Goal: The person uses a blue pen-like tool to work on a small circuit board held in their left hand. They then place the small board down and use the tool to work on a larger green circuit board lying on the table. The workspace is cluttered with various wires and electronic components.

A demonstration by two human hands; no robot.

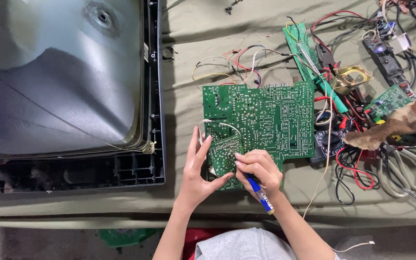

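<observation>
on green cloth, left hand [196, 178] gripping small pcb [223, 155], right hand [260, 171] closed round blue pen [261, 195], big pcb [266, 118] behind

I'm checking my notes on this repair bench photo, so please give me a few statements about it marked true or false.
1. The right hand holds a blue pen. True.
2. The left hand holds a pair of scissors. False: it steadies a small circuit board; the scissors lie untouched at the right.
3. The large green circuit board lies with its solder side up. True.
4. The old television tube lies to the right of the boards. False: it lies to their left.
5. The table is covered with a red cloth. False: the cloth is olive green.
</observation>
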